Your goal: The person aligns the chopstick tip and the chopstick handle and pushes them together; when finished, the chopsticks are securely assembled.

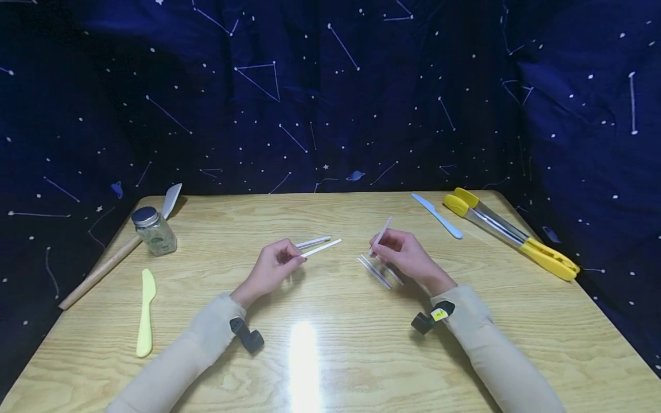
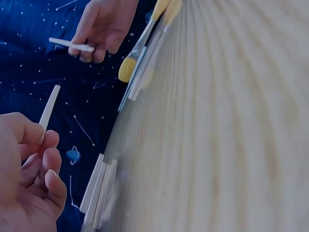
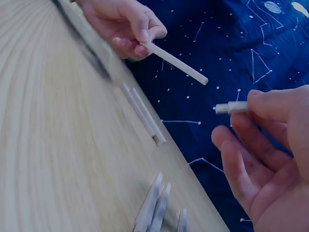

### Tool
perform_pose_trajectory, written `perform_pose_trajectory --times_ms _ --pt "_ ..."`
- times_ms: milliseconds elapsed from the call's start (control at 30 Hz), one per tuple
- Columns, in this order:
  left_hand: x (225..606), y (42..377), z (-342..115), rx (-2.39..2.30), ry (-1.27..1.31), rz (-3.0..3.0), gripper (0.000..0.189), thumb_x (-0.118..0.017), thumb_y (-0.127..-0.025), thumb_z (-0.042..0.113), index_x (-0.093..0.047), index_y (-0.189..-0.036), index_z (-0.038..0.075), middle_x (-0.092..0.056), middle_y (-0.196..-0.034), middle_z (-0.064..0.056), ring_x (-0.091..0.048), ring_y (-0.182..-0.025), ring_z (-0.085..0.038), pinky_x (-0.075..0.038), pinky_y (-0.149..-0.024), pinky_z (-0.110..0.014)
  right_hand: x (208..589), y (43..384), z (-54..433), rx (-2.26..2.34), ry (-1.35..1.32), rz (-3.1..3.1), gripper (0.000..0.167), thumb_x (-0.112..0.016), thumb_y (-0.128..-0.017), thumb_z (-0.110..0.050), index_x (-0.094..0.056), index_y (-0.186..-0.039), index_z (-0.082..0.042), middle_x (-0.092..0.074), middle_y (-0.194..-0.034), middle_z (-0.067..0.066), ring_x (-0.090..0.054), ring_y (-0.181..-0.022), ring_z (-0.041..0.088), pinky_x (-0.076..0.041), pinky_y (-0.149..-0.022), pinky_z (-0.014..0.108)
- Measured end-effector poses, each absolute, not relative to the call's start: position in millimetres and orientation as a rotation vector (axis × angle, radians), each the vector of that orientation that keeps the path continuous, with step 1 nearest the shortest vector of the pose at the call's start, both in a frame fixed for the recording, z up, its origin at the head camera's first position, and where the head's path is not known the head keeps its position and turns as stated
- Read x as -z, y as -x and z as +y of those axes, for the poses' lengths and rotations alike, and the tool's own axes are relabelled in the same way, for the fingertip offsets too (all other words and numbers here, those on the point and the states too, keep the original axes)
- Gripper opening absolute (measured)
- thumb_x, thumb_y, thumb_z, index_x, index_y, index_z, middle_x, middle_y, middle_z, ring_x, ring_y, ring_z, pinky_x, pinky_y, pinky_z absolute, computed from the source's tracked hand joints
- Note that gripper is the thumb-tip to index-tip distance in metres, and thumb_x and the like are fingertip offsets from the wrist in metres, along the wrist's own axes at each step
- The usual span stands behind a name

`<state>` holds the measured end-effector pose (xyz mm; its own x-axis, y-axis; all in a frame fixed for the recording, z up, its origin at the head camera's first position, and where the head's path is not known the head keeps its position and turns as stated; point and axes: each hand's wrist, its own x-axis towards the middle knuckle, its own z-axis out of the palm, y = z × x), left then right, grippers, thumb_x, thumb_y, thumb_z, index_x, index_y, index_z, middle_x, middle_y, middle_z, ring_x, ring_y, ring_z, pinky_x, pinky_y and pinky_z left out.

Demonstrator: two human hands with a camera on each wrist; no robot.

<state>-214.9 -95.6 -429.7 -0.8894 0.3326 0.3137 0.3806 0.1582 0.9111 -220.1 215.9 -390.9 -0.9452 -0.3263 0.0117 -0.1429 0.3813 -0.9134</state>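
Note:
Between thumb and fingers, my left hand [image 1: 276, 267] pinches a slim white stick [image 1: 322, 248] that points right and slightly away from me. My right hand [image 1: 405, 252] pinches another white stick [image 1: 381, 232], tilted up off the table; in the right wrist view its near end [image 3: 222, 108] is stepped and narrower. The two held sticks are apart. Just beyond the left hand, a pair of white sticks [image 3: 145, 113] lies on the table. More sticks [image 1: 374, 272] lie below the right hand, one partly hidden by it in the head view.
On the left of the wooden table [image 1: 330, 304] are a wooden-handled spatula [image 1: 111, 267], a metal-lidded glass jar [image 1: 160, 236] and a pale yellow knife [image 1: 146, 310]. A light blue knife [image 1: 439, 217] and yellow tongs [image 1: 542, 255] lie right. A starry curtain [image 1: 330, 115] hangs behind.

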Motion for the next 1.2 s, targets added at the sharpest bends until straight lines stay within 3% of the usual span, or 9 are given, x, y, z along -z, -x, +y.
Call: perform_pose_trajectory --times_ms 267,567,833,967,1200 --pt "424.7 209.7 -92.5 1.918 0.743 -2.324 0.004 -0.063 -0.088 -0.002 -0.060 -0.085 -0.002 -0.065 -0.089 -0.020 -0.052 -0.066 -0.008 -0.043 -0.056 -0.018 383.9 229.8 199.6 1.871 0.516 2.380 0.023 -0.055 -0.098 -0.008 -0.056 -0.113 0.009 -0.068 -0.089 -0.002 -0.066 -0.082 0.009 -0.053 -0.069 0.023" --pt "417.8 209.4 -89.2 1.950 0.763 -2.286 0.004 -0.062 -0.089 -0.001 -0.059 -0.088 -0.004 -0.064 -0.087 -0.015 -0.051 -0.066 -0.007 -0.043 -0.057 -0.018 378.1 230.5 190.3 2.044 0.484 2.278 0.023 -0.055 -0.097 -0.008 -0.056 -0.115 0.007 -0.070 -0.090 -0.007 -0.066 -0.080 0.008 -0.054 -0.068 0.023" --pt "417.8 207.8 -86.9 1.971 0.780 -2.278 0.004 -0.060 -0.090 -0.002 -0.058 -0.088 -0.005 -0.062 -0.088 -0.025 -0.053 -0.067 -0.009 -0.043 -0.058 -0.018 380.8 230.4 185.3 2.053 0.473 2.272 0.030 -0.055 -0.097 -0.006 -0.052 -0.118 0.016 -0.070 -0.092 0.005 -0.067 -0.078 0.008 -0.053 -0.068 0.022" --pt "417.5 206.6 -86.2 1.977 0.779 -2.281 0.002 -0.059 -0.089 -0.005 -0.059 -0.088 -0.003 -0.064 -0.089 -0.021 -0.053 -0.068 -0.008 -0.043 -0.058 -0.018 383.5 230.2 184.4 2.057 0.483 2.273 0.027 -0.055 -0.097 -0.005 -0.054 -0.115 0.015 -0.070 -0.094 0.011 -0.067 -0.077 0.008 -0.053 -0.068 0.021" --pt "419.0 206.1 -84.5 1.981 0.780 -2.295 0.002 -0.059 -0.088 -0.005 -0.059 -0.088 -0.003 -0.064 -0.088 -0.014 -0.054 -0.069 -0.008 -0.044 -0.059 -0.019 388.3 230.2 184.8 2.075 0.494 2.262 0.016 -0.055 -0.097 -0.004 -0.060 -0.109 0.004 -0.070 -0.085 -0.006 -0.067 -0.074 0.007 -0.052 -0.067 0.019"
